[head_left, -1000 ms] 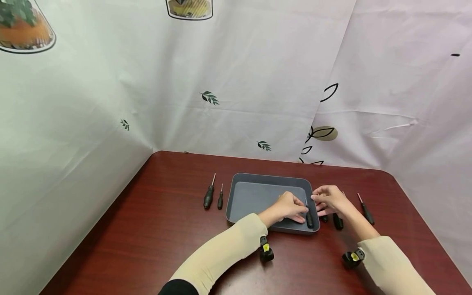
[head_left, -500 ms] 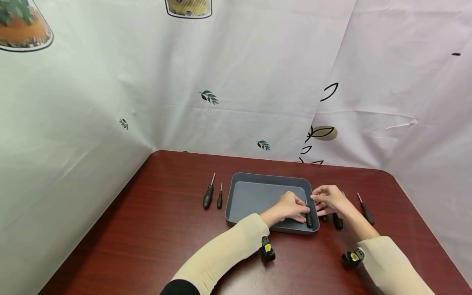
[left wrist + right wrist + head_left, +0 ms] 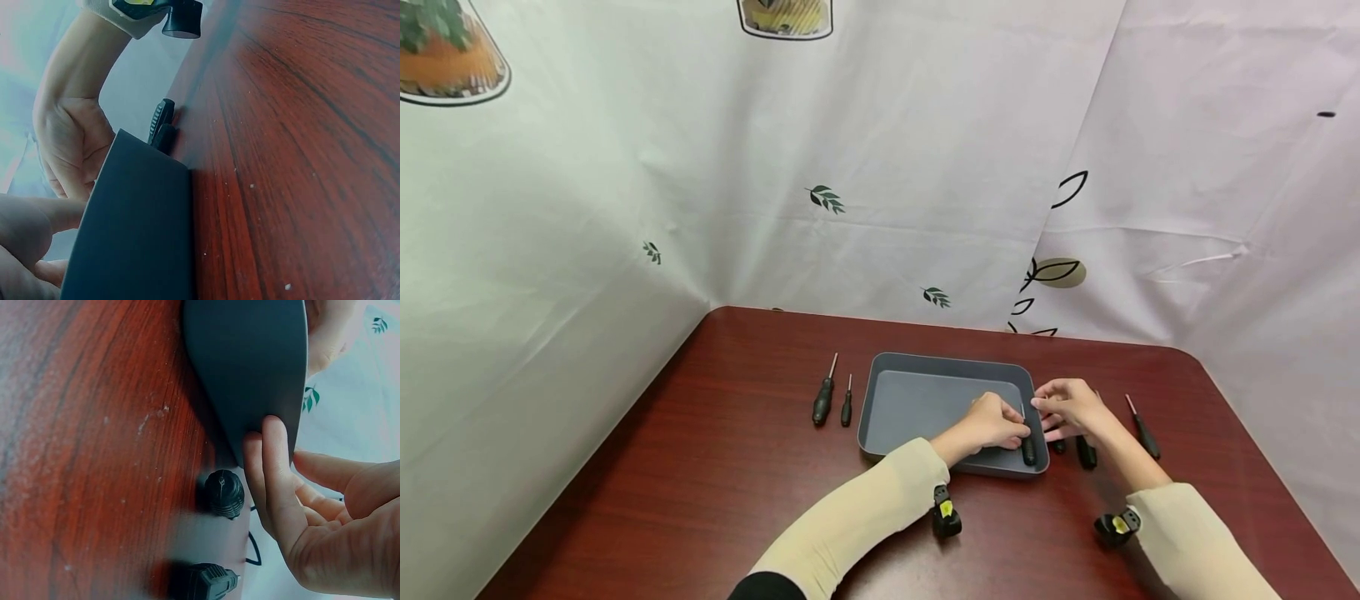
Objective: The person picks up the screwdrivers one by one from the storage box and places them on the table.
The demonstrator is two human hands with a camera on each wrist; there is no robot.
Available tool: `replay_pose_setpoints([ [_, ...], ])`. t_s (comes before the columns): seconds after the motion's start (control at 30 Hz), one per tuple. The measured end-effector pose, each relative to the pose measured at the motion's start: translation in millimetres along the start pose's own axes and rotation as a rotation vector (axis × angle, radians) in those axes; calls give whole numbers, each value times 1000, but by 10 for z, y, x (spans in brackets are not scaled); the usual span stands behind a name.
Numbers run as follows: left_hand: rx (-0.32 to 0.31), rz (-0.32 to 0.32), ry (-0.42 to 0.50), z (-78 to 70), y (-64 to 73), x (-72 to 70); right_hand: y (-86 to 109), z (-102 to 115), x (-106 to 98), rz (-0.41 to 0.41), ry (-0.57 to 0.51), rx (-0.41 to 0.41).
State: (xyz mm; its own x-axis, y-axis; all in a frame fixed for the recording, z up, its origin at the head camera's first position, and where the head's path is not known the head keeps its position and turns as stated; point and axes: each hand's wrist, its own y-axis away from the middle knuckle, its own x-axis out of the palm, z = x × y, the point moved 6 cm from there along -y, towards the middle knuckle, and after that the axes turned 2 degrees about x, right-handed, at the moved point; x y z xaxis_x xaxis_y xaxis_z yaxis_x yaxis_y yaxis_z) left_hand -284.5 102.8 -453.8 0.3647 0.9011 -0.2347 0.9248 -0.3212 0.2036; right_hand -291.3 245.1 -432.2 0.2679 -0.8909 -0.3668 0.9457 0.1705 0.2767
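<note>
A shallow grey tray (image 3: 925, 396) lies on the table. Inside, along its right wall, is a screwdriver (image 3: 1029, 452) with a black handle. My left hand (image 3: 992, 422) reaches over the tray's front side and pinches this screwdriver near the top of its handle; the tray wall (image 3: 134, 231) hides the fingertips in the left wrist view. On the right side, my right hand (image 3: 1067, 406) grips the tray's rim, thumb at the top edge and fingers (image 3: 276, 447) against the outer wall.
Two black-handled screwdrivers, a larger one (image 3: 823, 400) and a smaller one (image 3: 847, 408), lie left of the tray. Right of it, partly under my right hand, are more black handles (image 3: 1086, 452), with another screwdriver (image 3: 1146, 435) farther right. A printed cloth (image 3: 880, 208) hangs behind the table.
My left hand's lower fingers, spread over the tray floor earlier, are now drawn in beside the screwdriver. The right hand and the tray stay in place.
</note>
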Motion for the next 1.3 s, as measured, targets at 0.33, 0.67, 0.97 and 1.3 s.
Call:
replay_pose_setpoints([
  [0.33,8,-24,9,-3,5,-1,-8,-9,2,3,-6,-8],
  [0.67,-1,-26,117,28,-7,34,-6,-14,6,12,-15,-14],
  [0.97,-2,-37,116,9,-4,37,-5,-1,3,16,-13,-18],
  [1.3,-23,-55,72,16,2,16,-24,-18,-7,26,-21,-20],
])
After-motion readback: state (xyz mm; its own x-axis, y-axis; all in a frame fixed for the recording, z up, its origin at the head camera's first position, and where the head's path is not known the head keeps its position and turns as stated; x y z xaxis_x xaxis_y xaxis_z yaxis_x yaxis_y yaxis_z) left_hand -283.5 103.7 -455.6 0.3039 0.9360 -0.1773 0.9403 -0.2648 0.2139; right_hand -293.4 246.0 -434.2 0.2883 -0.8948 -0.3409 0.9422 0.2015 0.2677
